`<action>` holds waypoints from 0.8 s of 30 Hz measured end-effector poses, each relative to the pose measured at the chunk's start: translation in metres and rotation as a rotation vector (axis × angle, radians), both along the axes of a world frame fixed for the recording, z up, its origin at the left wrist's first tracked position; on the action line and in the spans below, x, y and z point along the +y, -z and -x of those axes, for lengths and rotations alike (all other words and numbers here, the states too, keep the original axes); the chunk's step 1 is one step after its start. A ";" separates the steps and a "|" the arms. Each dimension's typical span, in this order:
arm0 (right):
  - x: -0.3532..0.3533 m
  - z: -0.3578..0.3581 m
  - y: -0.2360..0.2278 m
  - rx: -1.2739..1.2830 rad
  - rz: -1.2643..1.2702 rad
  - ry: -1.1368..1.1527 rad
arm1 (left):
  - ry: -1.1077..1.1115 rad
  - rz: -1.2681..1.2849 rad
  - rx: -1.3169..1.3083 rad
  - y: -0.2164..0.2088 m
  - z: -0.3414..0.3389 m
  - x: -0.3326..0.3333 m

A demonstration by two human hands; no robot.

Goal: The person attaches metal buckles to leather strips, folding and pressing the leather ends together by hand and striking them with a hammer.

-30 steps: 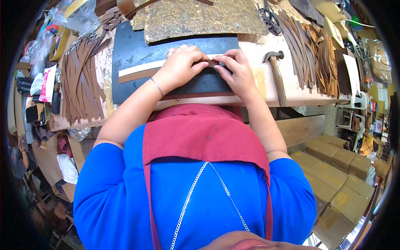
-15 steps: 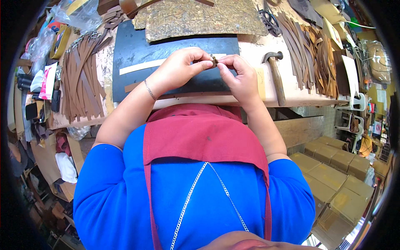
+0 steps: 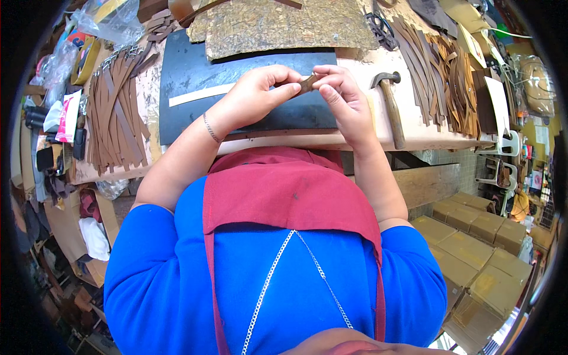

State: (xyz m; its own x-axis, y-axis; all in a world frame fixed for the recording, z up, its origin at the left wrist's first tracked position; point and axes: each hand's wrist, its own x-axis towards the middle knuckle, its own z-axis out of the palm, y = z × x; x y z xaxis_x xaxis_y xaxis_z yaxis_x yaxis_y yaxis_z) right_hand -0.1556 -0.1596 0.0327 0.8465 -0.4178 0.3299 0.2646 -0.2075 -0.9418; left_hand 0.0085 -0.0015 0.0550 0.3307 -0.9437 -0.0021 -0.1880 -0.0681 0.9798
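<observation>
Above the black mat [image 3: 195, 68], my left hand [image 3: 257, 94] pinches a short brown leather piece [image 3: 307, 83] between thumb and fingers. My right hand [image 3: 349, 100] has its thumb and fingertips closed on the other end of that piece. Part of the leather is hidden by my fingers, and any small fitting on it is too small to make out. Under my left wrist, a pale narrow strip [image 3: 198, 95] lies across the mat.
A hammer [image 3: 390, 109] lies right of the mat. Bundles of brown leather straps lie at left [image 3: 115, 112] and right [image 3: 420, 71]. Behind the mat is a rough, scarred board [image 3: 284, 26]. Cardboard boxes [image 3: 473, 254] stand on the floor at lower right.
The brown strip on the mat's near left is gone from there, and a brown leather piece now shows between my hands. My right hand has turned and risen slightly.
</observation>
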 end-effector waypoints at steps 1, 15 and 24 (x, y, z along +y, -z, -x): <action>0.001 0.000 0.002 -0.010 -0.255 -0.042 | 0.002 0.001 -0.002 0.000 0.001 0.000; -0.006 0.013 -0.016 0.058 -0.822 -0.337 | 0.082 -0.005 0.114 -0.022 0.003 0.005; 0.002 0.014 -0.036 -0.018 -0.473 -0.151 | 0.034 0.142 -0.091 -0.035 0.014 0.010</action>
